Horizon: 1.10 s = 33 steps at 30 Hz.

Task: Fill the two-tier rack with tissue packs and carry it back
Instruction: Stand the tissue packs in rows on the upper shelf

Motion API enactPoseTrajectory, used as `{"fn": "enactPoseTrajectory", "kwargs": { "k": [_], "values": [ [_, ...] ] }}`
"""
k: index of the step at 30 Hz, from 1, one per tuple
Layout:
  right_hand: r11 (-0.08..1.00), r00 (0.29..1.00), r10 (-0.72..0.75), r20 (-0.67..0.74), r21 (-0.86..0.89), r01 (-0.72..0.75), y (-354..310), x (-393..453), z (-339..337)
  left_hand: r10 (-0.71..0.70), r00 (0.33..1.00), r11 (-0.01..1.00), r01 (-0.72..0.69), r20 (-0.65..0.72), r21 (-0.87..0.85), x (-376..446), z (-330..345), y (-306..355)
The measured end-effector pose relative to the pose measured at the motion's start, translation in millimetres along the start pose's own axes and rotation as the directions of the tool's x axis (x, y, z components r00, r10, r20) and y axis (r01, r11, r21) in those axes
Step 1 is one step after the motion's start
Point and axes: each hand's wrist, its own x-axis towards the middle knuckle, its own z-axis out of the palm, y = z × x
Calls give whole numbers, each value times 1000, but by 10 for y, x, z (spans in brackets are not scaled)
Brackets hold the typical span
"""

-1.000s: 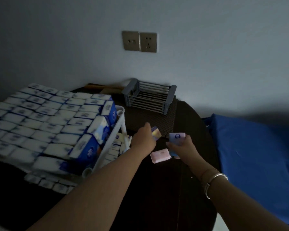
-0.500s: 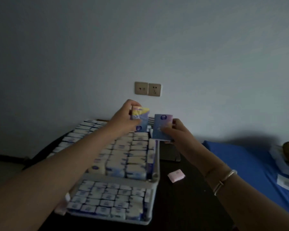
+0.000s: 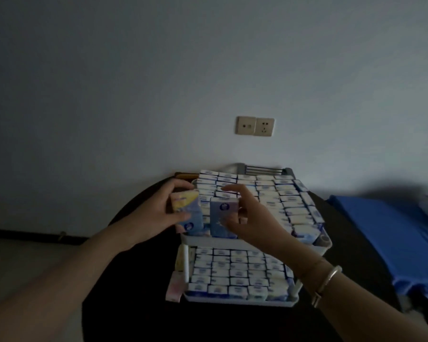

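Head view: left hand point(image 3: 156, 215) gripping yellow-and-blue tissue pack point(image 3: 187, 211), right hand point(image 3: 251, 218) pinching pale-blue tissue pack point(image 3: 221, 215), above full white two-tier plastic rack point(image 3: 257, 244).

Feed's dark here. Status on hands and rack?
Left hand grips a yellow-topped pack, right hand a blue pack. Both at the rack, near-left top corner. Tiers look full.

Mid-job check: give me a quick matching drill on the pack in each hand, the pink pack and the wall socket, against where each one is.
1. yellow-topped pack
2. blue pack
3. pink pack
4. wall socket

A. on the wall above the rack
B. in the right hand
C. on the table, left of the lower tier
D. in the left hand

Pairs: 1-D, 2-B, 3-C, 4-A
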Motion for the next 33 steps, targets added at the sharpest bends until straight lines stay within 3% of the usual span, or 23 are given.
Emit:
{"fn": "enactPoseTrajectory", "kwargs": {
  "k": [6, 9, 12, 18, 20, 23, 25, 27, 29, 33],
  "values": [
    [956, 999, -33, -41, -293, 20, 62, -66, -63, 110, 992, 992, -114, 69, 51, -11, 240, -76],
    [933, 995, -60, -78, -358, 28, 140, -115, -49, 282, 956, 874, -291, 83, 388, -9, 272, -116],
    [860, 990, -120, -78, -506, 65, 181, -114, -8, 400, 914, 765, -375, 71, 524, 47, 245, -189],
    [693, 978, -206, -18, -709, 132, 306, -71, 98, 238, 961, 749, -276, 144, 602, 71, 169, -349],
    [665, 980, -198, 5, -734, 138, 381, -95, 145, 212, 953, 644, -301, 214, 704, 87, 144, -370],
    [637, 980, -197, 35, -755, 155, 429, -156, 152, 103, 939, 296, -345, 329, 891, 120, 115, -335],
    [645, 982, -179, 56, -747, 160, 410, -171, 121, 27, 935, 197, -353, 354, 915, 122, 105, -300],
    [662, 985, -158, 75, -732, 162, 373, -173, 85, -14, 938, 221, -335, 346, 916, 122, 118, -264],
    [702, 987, -151, 59, -697, 149, 344, -181, 41, 38, 945, 267, -322, 324, 908, 120, 162, -216],
    [822, 984, -103, -143, -570, 3, 333, -211, -213, 205, 943, 435, -329, 263, 839, 222, 366, -21]
  ]
}}
